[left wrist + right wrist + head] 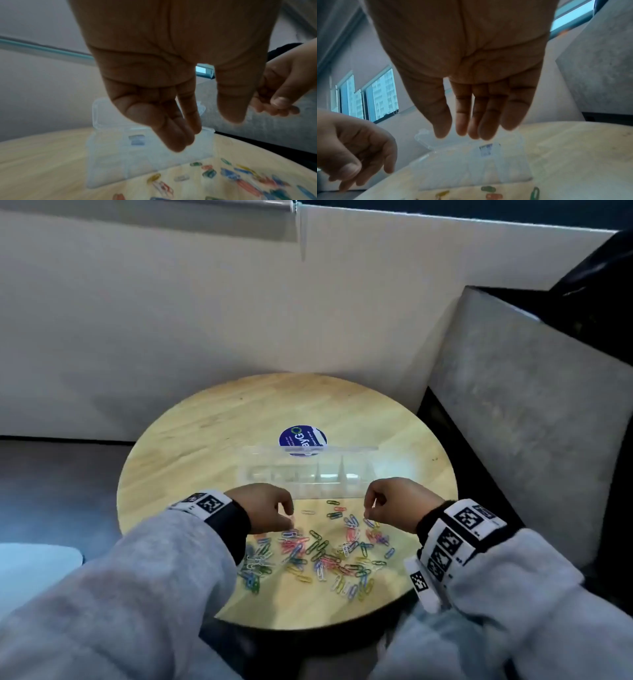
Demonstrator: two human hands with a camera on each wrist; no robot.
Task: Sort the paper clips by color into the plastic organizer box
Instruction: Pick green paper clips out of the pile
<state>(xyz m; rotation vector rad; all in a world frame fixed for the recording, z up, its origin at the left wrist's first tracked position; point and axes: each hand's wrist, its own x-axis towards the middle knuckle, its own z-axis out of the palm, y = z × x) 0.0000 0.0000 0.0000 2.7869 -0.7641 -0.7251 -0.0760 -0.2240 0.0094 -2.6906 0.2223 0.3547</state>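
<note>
Several coloured paper clips [325,553] lie scattered on the near half of a round wooden table [205,440]. Just behind them stands the clear plastic organizer box [308,474], its lid raised and its compartments looking bare. My left hand [287,515] hovers over the pile's left edge, fingertips pointing down close to a pink clip. My right hand [370,513] hangs over the right edge the same way. In the left wrist view the left hand [207,128] holds nothing above the box [137,162] and clips [240,175]. In the right wrist view the right hand [457,134] is also bare.
A round blue sticker [303,436] sits on the tabletop behind the box. A grey upholstered seat [531,405] rises close along the table's right side, and a pale wall stands behind. A white object [34,563] lies low at the left.
</note>
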